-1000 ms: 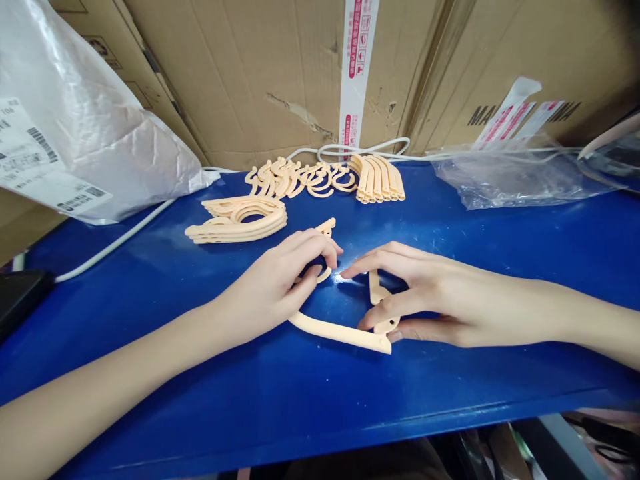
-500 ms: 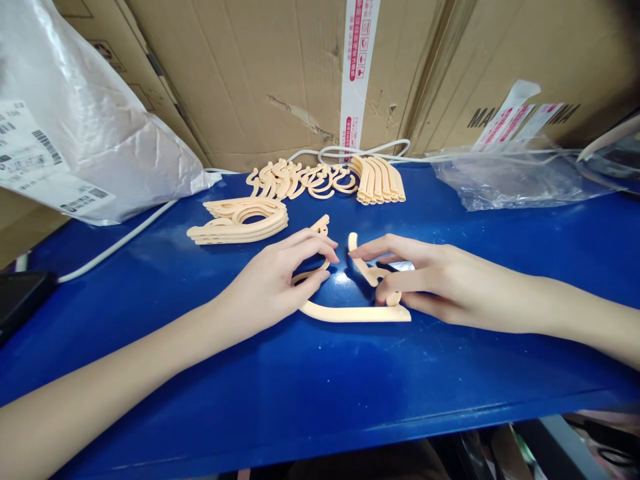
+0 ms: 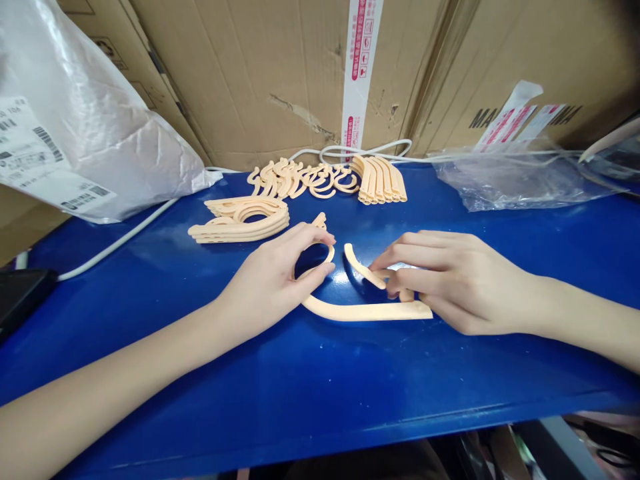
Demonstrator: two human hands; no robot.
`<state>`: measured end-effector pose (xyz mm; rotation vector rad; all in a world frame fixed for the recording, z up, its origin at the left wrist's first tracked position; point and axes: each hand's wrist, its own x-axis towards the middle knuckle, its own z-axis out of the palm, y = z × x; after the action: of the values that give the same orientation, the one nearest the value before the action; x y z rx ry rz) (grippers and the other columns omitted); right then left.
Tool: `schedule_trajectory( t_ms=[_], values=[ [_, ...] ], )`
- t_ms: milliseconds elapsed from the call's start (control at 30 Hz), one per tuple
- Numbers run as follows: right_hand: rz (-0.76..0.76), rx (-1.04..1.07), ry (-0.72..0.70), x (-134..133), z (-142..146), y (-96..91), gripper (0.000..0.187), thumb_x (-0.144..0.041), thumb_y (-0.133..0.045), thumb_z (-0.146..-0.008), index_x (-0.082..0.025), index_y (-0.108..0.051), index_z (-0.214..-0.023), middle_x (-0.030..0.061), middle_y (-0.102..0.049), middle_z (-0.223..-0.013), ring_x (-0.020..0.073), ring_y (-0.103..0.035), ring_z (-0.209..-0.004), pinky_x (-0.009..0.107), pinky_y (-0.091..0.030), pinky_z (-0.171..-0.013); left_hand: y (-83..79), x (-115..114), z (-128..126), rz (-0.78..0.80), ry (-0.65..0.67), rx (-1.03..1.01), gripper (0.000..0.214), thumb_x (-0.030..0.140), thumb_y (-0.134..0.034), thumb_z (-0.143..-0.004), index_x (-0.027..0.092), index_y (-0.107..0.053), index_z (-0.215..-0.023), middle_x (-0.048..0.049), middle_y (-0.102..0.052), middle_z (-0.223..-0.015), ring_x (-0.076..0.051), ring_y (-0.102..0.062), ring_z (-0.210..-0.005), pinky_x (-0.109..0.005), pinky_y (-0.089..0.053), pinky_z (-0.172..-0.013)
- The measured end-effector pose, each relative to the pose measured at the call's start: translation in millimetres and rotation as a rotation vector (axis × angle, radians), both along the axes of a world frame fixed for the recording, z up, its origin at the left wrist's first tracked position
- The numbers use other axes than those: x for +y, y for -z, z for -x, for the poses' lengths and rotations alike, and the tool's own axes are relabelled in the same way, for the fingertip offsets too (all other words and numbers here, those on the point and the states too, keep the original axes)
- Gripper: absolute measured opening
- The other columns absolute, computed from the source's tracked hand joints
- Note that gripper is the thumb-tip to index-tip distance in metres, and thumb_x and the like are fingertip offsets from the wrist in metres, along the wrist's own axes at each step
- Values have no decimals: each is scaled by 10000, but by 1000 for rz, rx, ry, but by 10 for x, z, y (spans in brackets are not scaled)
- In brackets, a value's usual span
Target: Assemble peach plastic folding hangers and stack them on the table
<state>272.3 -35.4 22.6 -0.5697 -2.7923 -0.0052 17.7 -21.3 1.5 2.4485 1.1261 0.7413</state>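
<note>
My left hand (image 3: 280, 270) is closed, thumb and fingers around a cream plastic hanger part low over the blue table. Its long curved arm (image 3: 370, 311) runs rightward, and a thin curved section shows between thumb and forefinger. My right hand (image 3: 450, 280) is closed, with its fingertips on a smaller curved cream plastic piece (image 3: 364, 268), which slants above the arm. Those fingers partly hide the piece's right side. The arm's right end lies by the lower fingers of my right hand; whether they touch it I cannot tell.
Behind my left hand is a stack of folded cream hanger parts (image 3: 245, 230). Farther back lie several hooks (image 3: 285, 179) and a row of curved arms (image 3: 380, 180). Cardboard boxes (image 3: 260, 80), a white parcel (image 3: 105, 133), a clear plastic bag (image 3: 505, 180) and a cable (image 3: 120, 243) surround them.
My right hand has turned over more and closed in, and its small curved piece now slants lower. The long arm has shifted slightly right. My left hand keeps nearly the same place.
</note>
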Motion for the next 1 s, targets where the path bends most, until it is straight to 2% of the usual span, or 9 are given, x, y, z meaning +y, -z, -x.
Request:
schedule_trajectory(
  t_ms=[133,233,300,500,733,1000],
  values=[
    [-37,38,3,-50,16,4,223,-237,-396,-903,-183,-587,-801,83,-660,-938,169,-567,-779,316,-438,-678,4,-11,10,14,-10,11,236,304,-533,-916,216,-559,-1134,-41,-630,-1161,-218,-581,-1118,-369,-450,-970],
    [-99,40,-10,-79,42,21,345,-473,-455,-922,-183,-582,-785,83,-666,-868,176,-594,-773,310,-446,-659,14,-15,23,15,-6,12,244,324,-522,-928,224,-554,-1148,-35,-626,-1163,-218,-582,-1109,-358,-456,-946],
    [-131,31,-19,-92,60,30,365,-510,-484,-913,-180,-588,-796,78,-673,-833,173,-602,-749,305,-450,-649,22,-16,27,16,-7,21,243,320,-513,-937,226,-550,-1158,-31,-621,-1164,-214,-584,-1093,-342,-460,-919],
    [-65,24,-63,-126,99,54,249,-399,-506,-930,-166,-566,-867,82,-686,-841,182,-624,-795,311,-463,-665,42,-16,26,14,-7,43,246,309,-493,-949,226,-538,-1177,-27,-624,-1148,-210,-594,-1051,-327,-470,-878],
    [80,24,-124,-160,134,127,123,-218,-486,-932,-151,-537,-1022,85,-675,-1071,172,-602,-901,303,-461,-721,49,-12,34,-11,3,78,231,291,-519,-929,233,-545,-1151,-19,-638,-1128,-209,-600,-1054,-306,-479,-853],
    [63,61,-135,-110,137,173,285,-106,-456,-916,-131,-511,-1194,86,-656,-1129,181,-587,-1003,312,-479,-818,38,-19,24,-15,3,95,219,301,-525,-913,234,-577,-1116,5,-643,-1140,-174,-615,-1014,-270,-461,-814]
  ],
)
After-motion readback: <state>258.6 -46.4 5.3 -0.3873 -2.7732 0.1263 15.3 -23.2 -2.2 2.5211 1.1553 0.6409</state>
